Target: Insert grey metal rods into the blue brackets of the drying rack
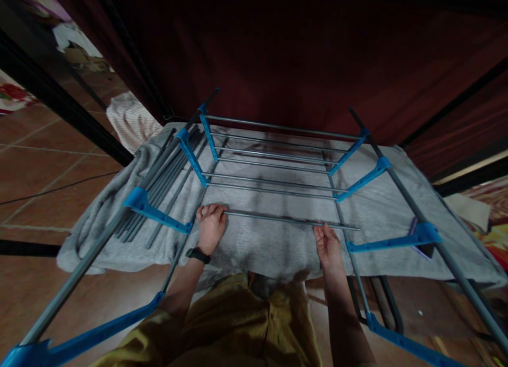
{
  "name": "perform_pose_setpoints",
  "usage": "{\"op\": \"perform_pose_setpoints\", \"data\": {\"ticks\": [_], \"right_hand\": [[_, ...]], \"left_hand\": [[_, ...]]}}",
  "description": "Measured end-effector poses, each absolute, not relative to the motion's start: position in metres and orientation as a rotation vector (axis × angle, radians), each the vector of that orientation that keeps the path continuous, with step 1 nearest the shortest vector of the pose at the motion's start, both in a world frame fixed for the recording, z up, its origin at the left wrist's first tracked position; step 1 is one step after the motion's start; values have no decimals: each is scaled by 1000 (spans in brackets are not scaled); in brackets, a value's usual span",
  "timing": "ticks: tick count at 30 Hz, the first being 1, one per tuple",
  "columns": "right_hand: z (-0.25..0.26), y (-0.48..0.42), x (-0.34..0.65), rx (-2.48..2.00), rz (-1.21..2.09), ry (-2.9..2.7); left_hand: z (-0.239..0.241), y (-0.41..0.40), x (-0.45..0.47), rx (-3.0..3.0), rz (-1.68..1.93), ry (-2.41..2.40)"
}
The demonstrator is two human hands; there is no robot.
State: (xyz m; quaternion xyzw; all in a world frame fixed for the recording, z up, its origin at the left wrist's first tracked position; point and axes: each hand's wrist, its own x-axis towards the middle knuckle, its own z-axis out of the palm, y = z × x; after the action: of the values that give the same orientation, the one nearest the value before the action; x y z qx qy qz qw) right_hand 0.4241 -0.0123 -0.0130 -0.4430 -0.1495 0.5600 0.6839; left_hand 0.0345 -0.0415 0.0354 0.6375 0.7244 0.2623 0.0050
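Note:
A thin grey metal rod (pixel 273 217) lies crosswise between my two hands, inside a rack frame of grey tubes and blue plastic brackets. My left hand (pixel 212 224) has its fingers closed round the rod's left end, near a blue bracket (pixel 159 213). Toward the right end, my right hand (pixel 327 243) pinches the rod between thumb and fingers; the tip sticks out past the right inner tube (pixel 340 213). Farther off, several crossbars (pixel 273 155) span the left and right blue brackets. A dark watch (pixel 198 255) is on my left wrist.
Several loose grey tubes (pixel 162 189) lie on the grey blanket (pixel 270 250) at the left. A phone-like dark object (pixel 424 245) rests behind the right bracket. A dark red curtain (pixel 278 54) hangs behind. Below the right side stand dark curved metal legs (pixel 391 303).

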Motion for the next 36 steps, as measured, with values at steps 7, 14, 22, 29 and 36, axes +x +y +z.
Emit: {"op": "perform_pose_setpoints", "data": {"ticks": [7,14,22,29,36], "right_hand": [[-10,-12,422,-963,1267,-299],[-6,-14,421,-982,1266,-336],[-8,-14,422,-1007,1271,-380],[-8,-13,423,-1010,1279,-373],[1,-9,420,-1049,1332,-341]], "left_hand": [[16,-32,20,1384,1358,2223],[10,-24,25,575,1668,1678],[28,-26,35,190,1846,1356],[39,-27,39,81,1774,1289],[48,-25,47,6,1693,1220]]}}
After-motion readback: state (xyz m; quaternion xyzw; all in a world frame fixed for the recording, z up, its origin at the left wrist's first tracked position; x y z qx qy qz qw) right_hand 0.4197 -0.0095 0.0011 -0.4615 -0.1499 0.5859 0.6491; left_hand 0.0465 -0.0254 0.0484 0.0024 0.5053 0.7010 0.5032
